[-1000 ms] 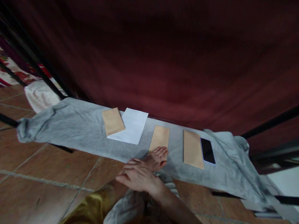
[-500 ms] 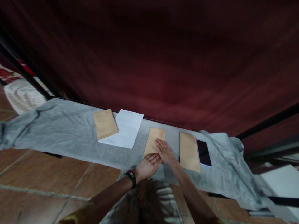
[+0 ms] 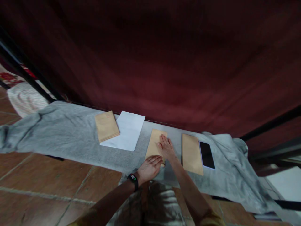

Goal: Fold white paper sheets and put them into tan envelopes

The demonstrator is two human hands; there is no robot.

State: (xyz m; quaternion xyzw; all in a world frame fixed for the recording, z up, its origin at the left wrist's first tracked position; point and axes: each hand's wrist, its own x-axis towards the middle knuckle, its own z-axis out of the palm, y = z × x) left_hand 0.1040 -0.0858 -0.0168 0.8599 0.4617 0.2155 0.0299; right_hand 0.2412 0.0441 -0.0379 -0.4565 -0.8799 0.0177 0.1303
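A tan envelope lies in the middle of a grey cloth spread over a low surface. My left hand, with a black watch on its wrist, rests flat and open on the envelope's near end. My right hand lies flat with fingers stretched along the envelope's right side, pressing on it. Neither hand holds anything.
A second tan envelope and a black phone lie to the right. A stack of tan envelopes overlaps a white sheet on the left. A dark red curtain hangs behind; brown floor tiles lie in front.
My right hand has slid up the envelope, away from me, and the two hands no longer overlap. My left hand stays flat at the near end.
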